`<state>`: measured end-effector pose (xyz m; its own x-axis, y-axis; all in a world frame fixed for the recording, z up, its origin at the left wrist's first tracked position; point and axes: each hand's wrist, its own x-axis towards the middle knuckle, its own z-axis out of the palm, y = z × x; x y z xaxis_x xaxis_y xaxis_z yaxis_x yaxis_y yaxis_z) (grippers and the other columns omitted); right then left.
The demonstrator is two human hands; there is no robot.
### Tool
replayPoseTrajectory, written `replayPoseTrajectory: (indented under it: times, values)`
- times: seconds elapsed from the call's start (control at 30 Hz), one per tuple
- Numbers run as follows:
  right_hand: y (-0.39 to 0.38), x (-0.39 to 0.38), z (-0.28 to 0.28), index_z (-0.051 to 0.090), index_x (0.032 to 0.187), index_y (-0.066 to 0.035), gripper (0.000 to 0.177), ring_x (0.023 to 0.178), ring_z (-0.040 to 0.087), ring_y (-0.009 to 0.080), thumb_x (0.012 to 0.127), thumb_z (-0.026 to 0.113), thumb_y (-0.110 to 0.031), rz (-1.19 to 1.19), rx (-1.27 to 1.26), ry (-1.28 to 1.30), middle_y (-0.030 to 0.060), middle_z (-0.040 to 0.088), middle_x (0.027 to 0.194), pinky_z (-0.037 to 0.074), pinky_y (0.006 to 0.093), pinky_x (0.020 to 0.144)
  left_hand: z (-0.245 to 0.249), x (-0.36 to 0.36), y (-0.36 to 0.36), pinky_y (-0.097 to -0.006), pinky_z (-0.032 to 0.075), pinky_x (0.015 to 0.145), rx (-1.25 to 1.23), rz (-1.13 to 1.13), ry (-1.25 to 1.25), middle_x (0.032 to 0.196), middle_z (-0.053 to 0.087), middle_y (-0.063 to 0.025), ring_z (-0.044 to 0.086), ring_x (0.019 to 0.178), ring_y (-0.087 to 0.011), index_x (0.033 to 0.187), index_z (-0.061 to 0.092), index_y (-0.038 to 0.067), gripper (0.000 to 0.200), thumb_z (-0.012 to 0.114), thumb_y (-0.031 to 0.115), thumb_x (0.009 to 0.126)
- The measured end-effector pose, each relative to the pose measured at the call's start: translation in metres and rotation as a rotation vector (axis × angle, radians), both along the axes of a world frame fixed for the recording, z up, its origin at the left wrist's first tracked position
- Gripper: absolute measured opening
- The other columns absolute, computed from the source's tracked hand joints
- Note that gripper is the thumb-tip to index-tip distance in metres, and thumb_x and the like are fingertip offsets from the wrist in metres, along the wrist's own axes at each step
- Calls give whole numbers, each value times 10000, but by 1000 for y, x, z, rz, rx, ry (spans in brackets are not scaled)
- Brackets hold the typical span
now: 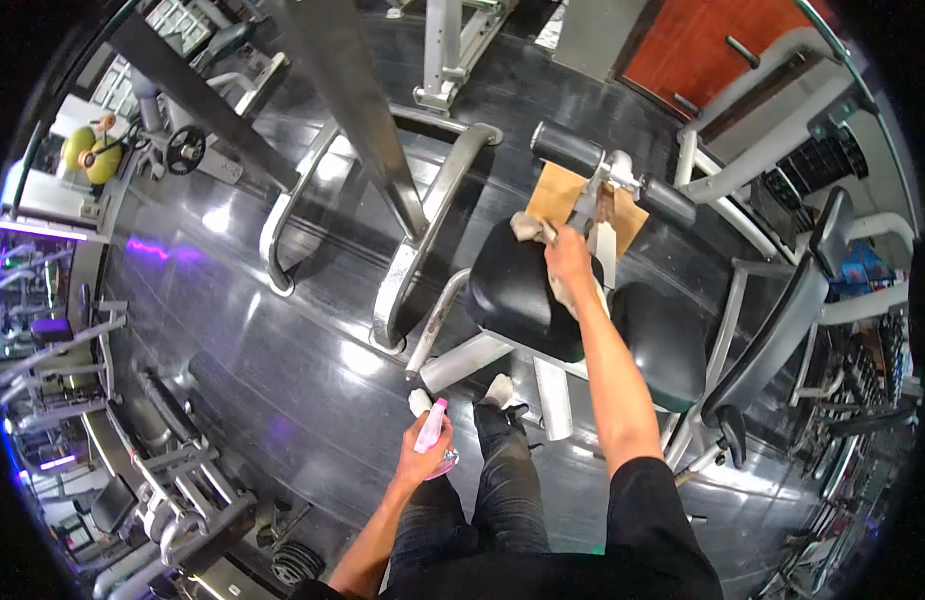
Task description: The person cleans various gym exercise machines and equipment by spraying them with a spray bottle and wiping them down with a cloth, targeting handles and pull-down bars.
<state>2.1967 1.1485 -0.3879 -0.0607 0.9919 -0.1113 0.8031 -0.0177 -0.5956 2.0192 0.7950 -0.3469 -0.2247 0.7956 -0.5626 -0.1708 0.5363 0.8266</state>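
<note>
My left hand (419,450) is wrapped round a pink spray bottle (431,424), held low in front of my legs. Out ahead, my right hand (570,262) grips a pale cloth (530,227) and presses it against the far edge of a black padded seat (517,285). Part of the cloth hangs down along the pad's right side. A second black pad (659,345) lies just right of my forearm. Beyond the seat are a black foam roller (568,147) and a wooden board (555,192) on the same machine.
A grey metal post with a curved floor frame (422,262) stands left of the seat. To the right is another machine with a black backrest (772,340). Weight plates (296,562) lie at the lower left, and a red door (697,45) is at the back.
</note>
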Motion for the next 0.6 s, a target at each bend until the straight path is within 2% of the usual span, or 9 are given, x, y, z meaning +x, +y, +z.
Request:
replayPoseTrajectory:
  times: [0.07, 0.13, 0.2, 0.27, 0.33, 0.37, 0.4, 0.47, 0.6]
  values:
    - [27, -15, -14, 635, 1157, -153, 337, 933, 627, 392, 824, 580, -155, 28, -94, -77, 217, 659, 961, 497, 473, 806, -1, 2, -5, -268, 497, 570, 7, 37, 41, 745, 591, -11, 598, 614, -85, 954, 590, 44, 110, 612, 19, 849]
    - [31, -39, -16, 639, 1136, -146, 314, 967, 615, 401, 832, 605, -220, 87, -148, -43, 214, 647, 1028, 493, 475, 822, -1, 5, -7, -271, 498, 567, 13, 68, 76, 754, 598, -16, 600, 610, -85, 948, 590, 41, 103, 617, 27, 849]
    - [26, -69, -20, 642, 1134, -159, 305, 1075, 578, 383, 838, 603, -223, 619, -2, 9, 168, 627, 1137, 484, 476, 875, 4, 9, -9, -274, 498, 576, 18, 139, 81, 729, 605, -22, 607, 608, -91, 931, 600, 41, 97, 633, 45, 840]
    - [-11, -78, 13, 638, 1154, -194, 317, 1214, 501, 331, 841, 590, -181, 835, 36, -84, 82, 576, 1269, 477, 472, 923, 0, 11, -15, -275, 495, 572, 19, 104, 163, 707, 606, -25, 609, 607, -95, 920, 606, 43, 92, 639, 51, 834]
    - [-38, -70, 38, 635, 1156, -211, 357, 1315, 407, 279, 818, 596, -104, 908, 122, -114, 25, 534, 1337, 452, 468, 976, 1, 13, -14, -276, 492, 568, 31, 57, 243, 685, 607, -29, 610, 606, -98, 908, 611, 44, 88, 644, 57, 827]
    - [-44, -62, 47, 619, 1185, -238, 437, 1295, 436, 260, 776, 624, -85, 982, 118, -147, 0, 529, 1346, 478, 447, 946, 6, 14, -11, -275, 488, 561, 49, 48, 246, 670, 607, -33, 609, 604, -96, 896, 615, 48, 79, 644, 59, 823]
    - [-54, -54, 66, 628, 1190, -214, 432, 1302, 423, 268, 789, 593, -58, 998, 57, -111, 14, 547, 1323, 461, 441, 973, 11, 14, -7, -275, 483, 554, 67, 38, 251, 655, 608, -38, 607, 602, -94, 884, 619, 51, 71, 644, 60, 818]
    - [-78, -32, 72, 637, 1165, -232, 500, 1280, 445, 256, 702, 660, -46, 1050, 180, -142, -1, 515, 1357, 481, 417, 952, 25, 16, 2, -275, 480, 550, 60, 36, 233, 662, 614, -43, 602, 597, -94, 878, 617, 51, 64, 636, 56, 817]
    - [-103, 11, 94, 643, 1160, -216, 529, 1283, 439, 261, 671, 666, -17, 968, 143, -137, 1, 495, 1372, 457, 408, 987, 29, 18, 11, -271, 474, 547, 114, 30, 234, 660, 613, -39, 589, 585, -95, 871, 614, 48, 57, 614, 44, 814]
